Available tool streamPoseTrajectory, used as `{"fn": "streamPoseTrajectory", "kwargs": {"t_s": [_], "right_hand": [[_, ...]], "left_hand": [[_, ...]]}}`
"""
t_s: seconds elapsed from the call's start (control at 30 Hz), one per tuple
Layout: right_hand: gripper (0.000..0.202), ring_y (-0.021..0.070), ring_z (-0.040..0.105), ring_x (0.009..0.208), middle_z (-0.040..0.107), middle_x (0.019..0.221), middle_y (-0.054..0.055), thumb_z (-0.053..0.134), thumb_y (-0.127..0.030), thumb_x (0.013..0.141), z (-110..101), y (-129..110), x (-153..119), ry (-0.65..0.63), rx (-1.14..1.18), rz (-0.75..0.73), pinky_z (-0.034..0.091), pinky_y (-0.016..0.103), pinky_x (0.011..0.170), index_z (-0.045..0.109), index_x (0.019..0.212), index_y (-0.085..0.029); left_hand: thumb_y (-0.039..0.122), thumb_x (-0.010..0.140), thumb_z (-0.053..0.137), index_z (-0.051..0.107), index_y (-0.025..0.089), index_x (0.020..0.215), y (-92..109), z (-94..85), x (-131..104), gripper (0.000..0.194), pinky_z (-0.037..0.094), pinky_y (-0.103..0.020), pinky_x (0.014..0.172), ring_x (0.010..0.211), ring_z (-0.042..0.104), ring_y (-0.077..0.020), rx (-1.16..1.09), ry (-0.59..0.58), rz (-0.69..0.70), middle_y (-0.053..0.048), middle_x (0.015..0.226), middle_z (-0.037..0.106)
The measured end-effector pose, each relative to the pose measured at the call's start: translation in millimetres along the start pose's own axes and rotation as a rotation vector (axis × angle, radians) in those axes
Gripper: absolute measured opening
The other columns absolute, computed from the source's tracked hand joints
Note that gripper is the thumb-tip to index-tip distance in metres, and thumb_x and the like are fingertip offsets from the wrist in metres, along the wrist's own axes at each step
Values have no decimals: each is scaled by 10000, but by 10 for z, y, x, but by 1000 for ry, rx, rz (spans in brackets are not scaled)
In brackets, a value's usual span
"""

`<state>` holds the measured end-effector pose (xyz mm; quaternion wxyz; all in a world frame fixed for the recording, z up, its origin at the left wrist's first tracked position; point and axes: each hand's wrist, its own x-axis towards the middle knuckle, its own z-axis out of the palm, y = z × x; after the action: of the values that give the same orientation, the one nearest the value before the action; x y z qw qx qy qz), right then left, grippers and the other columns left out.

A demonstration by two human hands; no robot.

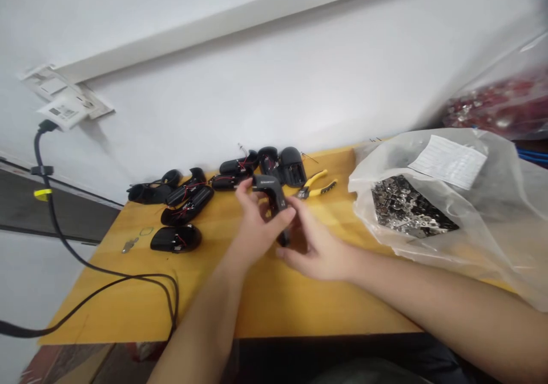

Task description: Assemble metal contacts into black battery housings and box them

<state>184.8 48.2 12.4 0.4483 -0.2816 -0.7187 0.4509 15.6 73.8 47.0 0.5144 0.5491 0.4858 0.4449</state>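
Both my hands hold one curved black plastic device (pixel 274 193) above the middle of the yellow table (pixel 299 310). My left hand (pixel 257 221) grips it from the left, with the thumb across its body. On the other side, my right hand (pixel 314 241) has its fingers and thumb around the lower part. Just behind the device lie pliers (pixel 319 187) with yellow handles. Several black housings with red wires sit along the back and left, one of them (pixel 175 239) nearer to me.
On the right, a clear plastic bag (pixel 483 218) holds many small metal parts (pixel 411 207) and a white paper (pixel 447 161). A black cable (pixel 98 270) crosses the left side from a white wall plug (pixel 64 110). Small metal pieces (pixel 129 245) lie at left.
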Motion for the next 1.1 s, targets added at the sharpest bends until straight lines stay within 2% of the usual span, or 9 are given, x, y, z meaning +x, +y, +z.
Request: {"fn": "streamPoseTrajectory", "kwargs": {"t_s": [0.13, 0.27, 0.37, 0.5, 0.67, 0.83, 0.9, 0.97, 1.1], "right_hand": [[1095, 366, 593, 1292, 483, 1500, 188, 849, -371, 867, -16, -13, -2, 13, -153, -49, 547, 587, 1087, 117, 1676, -277], [997, 369, 594, 1185, 557, 1320, 180, 826, -468, 892, -135, -27, 9, 194, -340, -61, 539, 626, 1024, 222, 1648, -230], [903, 370, 581, 1232, 540, 1370, 196, 776, -500, 939, -234, -29, 20, 261, -339, -16, 531, 629, 1040, 274, 1639, -231], [694, 353, 560, 1346, 485, 1527, 195, 703, -482, 993, -304, -55, 20, 137, -208, -1, 537, 585, 1091, 412, 1570, -230], [574, 264, 697, 982, 673, 1236, 139, 686, -559, 997, -312, -71, 48, 81, 15, 169, 635, 432, 798, 535, 1428, -211], [572, 240, 693, 862, 682, 1034, 95, 557, -651, 1045, -339, -38, 89, 38, 132, 216, 629, 400, 721, 576, 1384, -191], [613, 272, 704, 972, 682, 1076, 112, 521, -605, 1073, -358, -24, 81, 43, 48, 169, 642, 456, 830, 479, 1527, -195], [734, 332, 639, 1254, 629, 1332, 169, 585, -537, 1054, -379, -13, 70, 37, -120, -7, 577, 559, 1059, 312, 1658, -220], [1035, 443, 210, 1625, 238, 1709, 198, 775, -525, 927, -409, 8, 67, 7, -404, -343, 356, 678, 1263, 170, 1726, -269]], "left_hand": [[403, 854, 771, 252, 344, 1525, 123, -94, 37, 851, 637, -420, 917, 1081, 735, -244, -277, -100, -204, -70, 1282, 662], [511, 858, 640, 486, 152, 1460, 188, -186, 60, 717, 651, -447, 841, 997, 774, -321, -474, -254, -331, -160, 1184, 746], [503, 854, 609, 597, 61, 1365, 149, -202, 46, 676, 640, -501, 916, 1089, 763, -381, -531, -407, -403, -226, 1198, 758], [469, 868, 600, 604, 72, 1380, 112, -177, 10, 648, 615, -588, 987, 1162, 743, -402, -554, -510, -522, -213, 1202, 771], [535, 863, 550, 611, 98, 1383, 173, -181, -12, 682, 575, -664, 1021, 1208, 721, -432, -542, -523, -547, -196, 1207, 776], [609, 858, 548, 615, 114, 1406, 182, -193, -48, 742, 523, -684, 1090, 1297, 678, -446, -598, -528, -506, -195, 1284, 755], [551, 862, 613, 646, 117, 1378, 164, -188, -57, 675, 521, -661, 1116, 1279, 695, -429, -578, -475, -461, -178, 1260, 770], [471, 890, 637, 670, 102, 1348, 151, -177, -60, 589, 526, -621, 1138, 1246, 720, -406, -574, -434, -419, -169, 1212, 789], [361, 1018, 494, 656, 49, 1357, 159, -143, -71, 488, 555, -541, 1124, 1173, 763, -359, -654, -453, -429, -179, 1121, 808]]}}
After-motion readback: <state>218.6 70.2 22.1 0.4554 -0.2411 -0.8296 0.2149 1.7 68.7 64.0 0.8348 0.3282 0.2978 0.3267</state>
